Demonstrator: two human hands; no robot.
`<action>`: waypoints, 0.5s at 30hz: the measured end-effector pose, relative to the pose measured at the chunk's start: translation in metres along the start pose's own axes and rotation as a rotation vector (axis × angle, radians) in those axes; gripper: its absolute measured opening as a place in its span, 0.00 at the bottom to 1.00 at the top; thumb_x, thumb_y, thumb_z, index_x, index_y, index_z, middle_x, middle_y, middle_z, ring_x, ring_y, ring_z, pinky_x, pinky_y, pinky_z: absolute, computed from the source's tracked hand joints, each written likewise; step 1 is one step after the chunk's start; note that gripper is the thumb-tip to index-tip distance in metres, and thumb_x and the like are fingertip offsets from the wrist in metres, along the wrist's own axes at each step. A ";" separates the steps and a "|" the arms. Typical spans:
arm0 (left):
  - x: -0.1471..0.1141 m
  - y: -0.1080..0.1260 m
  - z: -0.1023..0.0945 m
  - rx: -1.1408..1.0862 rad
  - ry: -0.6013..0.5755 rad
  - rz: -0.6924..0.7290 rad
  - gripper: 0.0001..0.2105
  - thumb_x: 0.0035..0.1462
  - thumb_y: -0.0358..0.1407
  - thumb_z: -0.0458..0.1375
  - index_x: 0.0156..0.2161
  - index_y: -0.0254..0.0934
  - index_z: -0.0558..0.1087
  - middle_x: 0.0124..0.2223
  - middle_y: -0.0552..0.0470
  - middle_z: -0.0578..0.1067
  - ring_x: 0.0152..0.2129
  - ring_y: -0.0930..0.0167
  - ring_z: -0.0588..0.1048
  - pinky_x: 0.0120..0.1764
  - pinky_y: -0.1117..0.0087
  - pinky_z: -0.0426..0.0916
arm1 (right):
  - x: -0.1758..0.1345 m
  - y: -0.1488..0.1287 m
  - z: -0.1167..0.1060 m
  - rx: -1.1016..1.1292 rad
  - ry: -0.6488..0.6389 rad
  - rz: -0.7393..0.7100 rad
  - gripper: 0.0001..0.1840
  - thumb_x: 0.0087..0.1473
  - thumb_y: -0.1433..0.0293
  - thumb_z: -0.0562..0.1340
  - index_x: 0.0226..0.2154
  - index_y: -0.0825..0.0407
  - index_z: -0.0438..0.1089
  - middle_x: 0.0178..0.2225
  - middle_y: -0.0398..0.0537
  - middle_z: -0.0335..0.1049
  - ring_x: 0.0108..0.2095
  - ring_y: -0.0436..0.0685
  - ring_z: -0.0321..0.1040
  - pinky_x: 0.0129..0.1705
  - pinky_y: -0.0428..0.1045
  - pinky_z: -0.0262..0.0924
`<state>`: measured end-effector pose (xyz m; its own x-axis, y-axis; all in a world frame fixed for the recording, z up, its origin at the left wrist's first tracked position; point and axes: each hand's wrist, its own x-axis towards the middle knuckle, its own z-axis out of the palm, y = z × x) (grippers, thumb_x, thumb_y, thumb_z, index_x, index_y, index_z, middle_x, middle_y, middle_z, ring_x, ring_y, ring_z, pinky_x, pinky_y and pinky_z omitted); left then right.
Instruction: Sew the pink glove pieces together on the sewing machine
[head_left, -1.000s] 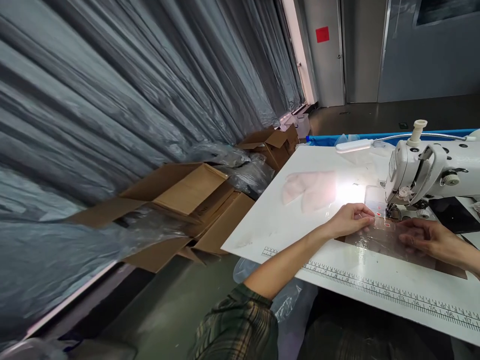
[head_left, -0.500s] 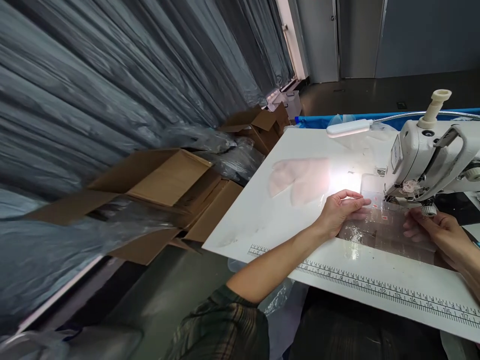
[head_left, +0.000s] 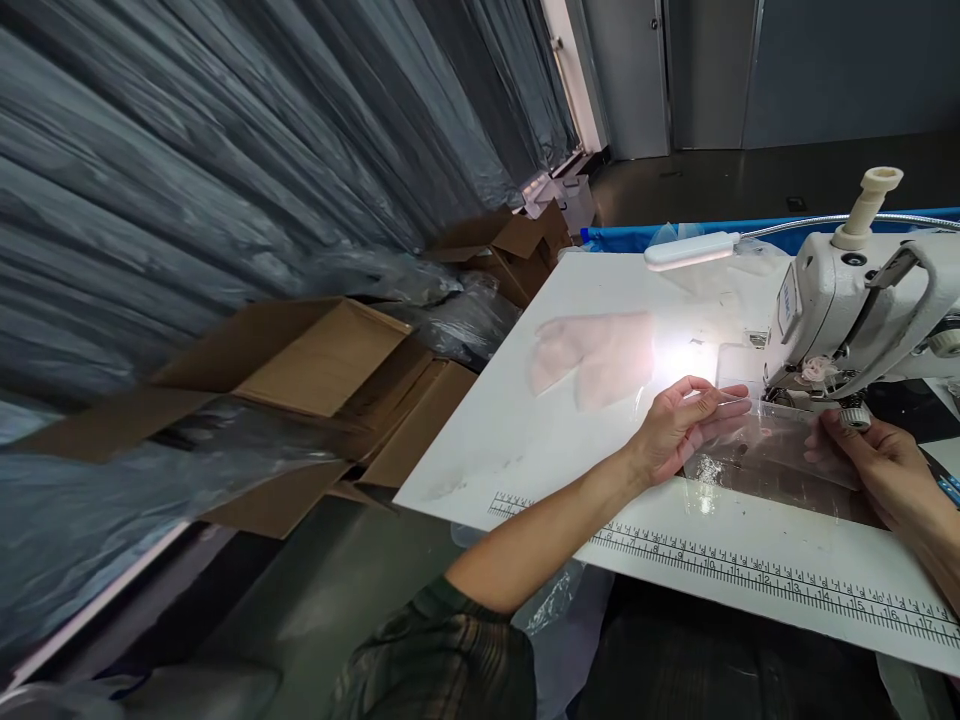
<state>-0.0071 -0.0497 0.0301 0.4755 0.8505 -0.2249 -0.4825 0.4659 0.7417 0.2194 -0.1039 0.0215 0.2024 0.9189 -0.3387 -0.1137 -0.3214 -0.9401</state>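
A clear plastic sheet lies at the front of the sewing machine, with its far edge by the presser foot. Thumb and fingers of my left hand pinch its left far corner, slightly raised off the tabletop. On the other side, my right hand grips the sheet's right end, close under the machine's round knob. The fingertips of my right hand show through the plastic. A pale pink sheer piece lies flat on the white table to the left.
A white lamp on a bendy metal neck lights the white tabletop. A printed ruler runs along its front edge. Open cardboard boxes with plastic wrap stand left of the table, beside a grey curtain.
My left hand has raised its corner of the plastic sheet a little, and its fingers have spread. Small red marks seen near the presser foot no longer show. My right hand stays almost in place.
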 end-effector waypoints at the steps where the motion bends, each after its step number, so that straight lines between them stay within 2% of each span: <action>1: 0.002 0.000 -0.001 0.022 -0.007 0.004 0.17 0.48 0.36 0.73 0.33 0.32 0.68 0.42 0.43 0.81 0.41 0.63 0.82 0.52 0.59 0.74 | -0.001 -0.001 0.001 -0.027 -0.008 -0.008 0.30 0.29 0.42 0.75 0.24 0.48 0.74 0.24 0.45 0.74 0.25 0.56 0.74 0.37 0.52 0.75; 3: 0.004 0.001 -0.002 0.086 -0.029 0.013 0.19 0.47 0.39 0.73 0.33 0.32 0.68 0.41 0.43 0.81 0.40 0.64 0.82 0.49 0.61 0.75 | -0.003 -0.002 0.004 -0.085 -0.039 -0.031 0.32 0.27 0.41 0.75 0.26 0.48 0.74 0.25 0.45 0.75 0.28 0.58 0.75 0.40 0.54 0.76; 6: -0.003 0.007 0.000 0.275 -0.051 0.024 0.21 0.47 0.43 0.73 0.34 0.34 0.66 0.36 0.47 0.81 0.32 0.69 0.81 0.39 0.67 0.77 | -0.017 -0.005 0.004 -0.145 -0.178 -0.058 0.31 0.34 0.42 0.74 0.30 0.48 0.73 0.32 0.47 0.78 0.32 0.56 0.76 0.41 0.53 0.76; 8: -0.020 0.012 0.004 0.459 -0.109 -0.006 0.21 0.49 0.44 0.71 0.35 0.35 0.65 0.32 0.51 0.79 0.25 0.73 0.79 0.29 0.73 0.74 | -0.035 -0.009 -0.004 -0.170 -0.332 0.003 0.29 0.41 0.44 0.73 0.34 0.49 0.71 0.34 0.49 0.78 0.30 0.55 0.75 0.33 0.51 0.75; 11: -0.057 0.020 0.013 0.660 -0.321 -0.146 0.18 0.54 0.44 0.67 0.36 0.36 0.63 0.33 0.51 0.78 0.24 0.73 0.78 0.21 0.77 0.68 | -0.066 -0.019 -0.024 -0.225 -0.545 0.210 0.24 0.48 0.48 0.70 0.35 0.50 0.70 0.32 0.49 0.77 0.22 0.52 0.72 0.19 0.45 0.67; 13: -0.076 0.022 0.017 0.707 -0.378 -0.193 0.15 0.57 0.43 0.63 0.39 0.37 0.63 0.35 0.50 0.78 0.26 0.72 0.79 0.20 0.77 0.68 | -0.078 -0.028 -0.038 -0.251 -0.560 0.263 0.22 0.53 0.47 0.66 0.34 0.49 0.70 0.29 0.46 0.76 0.16 0.47 0.66 0.14 0.42 0.59; 15: -0.080 0.022 0.018 0.811 -0.402 -0.144 0.14 0.58 0.41 0.60 0.43 0.37 0.63 0.35 0.50 0.78 0.27 0.72 0.79 0.22 0.76 0.69 | -0.074 -0.034 -0.045 -0.301 -0.536 0.224 0.24 0.51 0.45 0.66 0.38 0.48 0.72 0.27 0.45 0.76 0.15 0.48 0.65 0.13 0.43 0.57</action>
<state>-0.0420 -0.1120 0.0758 0.7846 0.5776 -0.2255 0.1935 0.1175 0.9740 0.2517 -0.1712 0.0768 -0.3162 0.7838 -0.5345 0.1963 -0.4971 -0.8452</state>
